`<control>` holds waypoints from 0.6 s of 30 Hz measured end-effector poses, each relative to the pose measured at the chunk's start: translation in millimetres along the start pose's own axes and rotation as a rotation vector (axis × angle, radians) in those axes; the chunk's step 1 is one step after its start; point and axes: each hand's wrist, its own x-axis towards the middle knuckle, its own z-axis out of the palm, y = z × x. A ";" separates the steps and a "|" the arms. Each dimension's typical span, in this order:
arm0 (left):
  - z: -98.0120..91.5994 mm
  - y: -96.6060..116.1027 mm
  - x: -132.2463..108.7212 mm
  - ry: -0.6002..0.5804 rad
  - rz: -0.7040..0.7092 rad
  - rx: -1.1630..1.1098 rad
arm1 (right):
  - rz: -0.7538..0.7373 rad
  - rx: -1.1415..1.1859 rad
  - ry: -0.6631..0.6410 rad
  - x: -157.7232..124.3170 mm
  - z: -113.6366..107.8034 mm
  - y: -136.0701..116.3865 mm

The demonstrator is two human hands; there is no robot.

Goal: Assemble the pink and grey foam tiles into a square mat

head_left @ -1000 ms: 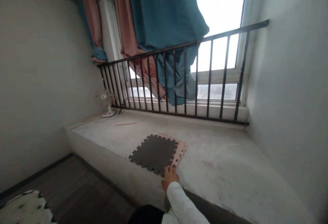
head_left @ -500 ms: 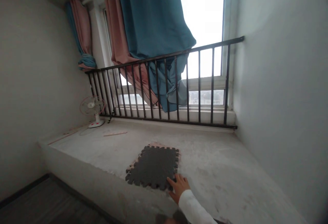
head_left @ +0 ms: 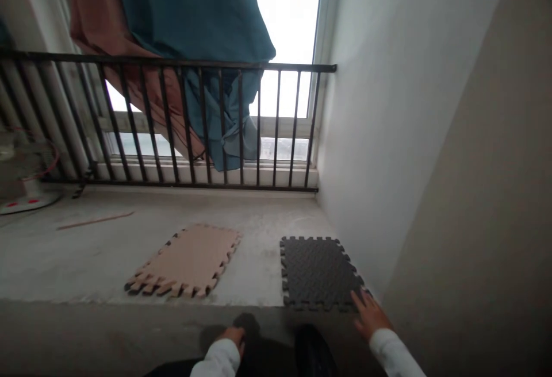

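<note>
A dark grey foam tile [head_left: 317, 273] with notched edges lies flat on the pale ledge [head_left: 259, 250], near the right wall. My right hand [head_left: 371, 315] touches the tile's front right corner, with its fingers apart. To the left of it, a beige foam tile [head_left: 190, 259] lies on the ledge, with dark notches showing under its edges. Below the ledge's front edge is my left hand [head_left: 234, 337], away from both tiles; its fingers look curled and are partly hidden.
Behind the ledge runs a dark metal railing [head_left: 194, 184], with blue and pink curtains [head_left: 194, 15] hanging past it. A fan [head_left: 30, 193] stands at the far left. A thin strip [head_left: 95, 220] lies near it. The wall [head_left: 379, 107] bounds the right side.
The dark tile has moved right, off the beige one, with my right hand at its corner. My left hand has come into clearer view. The camera has turned right.
</note>
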 end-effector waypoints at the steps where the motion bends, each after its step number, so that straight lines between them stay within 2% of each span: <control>1: -0.6 4.5 0.7 -0.011 -0.009 0.037 | 0.001 0.018 -0.041 -5.4 -1.0 -8.8; 5: -3.8 24.1 -1.3 -0.007 0.015 0.122 | 0.027 0.074 -0.177 -14.4 -4.7 -49.8; 8: -7.0 33.3 -5.2 0.016 0.032 0.131 | 0.023 0.076 -0.150 -11.9 -4.2 -65.6; 15: -19.2 33.5 -20.2 0.130 -0.049 0.120 | 0.070 0.013 -0.028 7.3 12.7 -64.7; 18: -33.0 29.0 -25.3 0.225 -0.132 0.177 | 0.038 0.028 -0.068 14.9 11.2 -60.6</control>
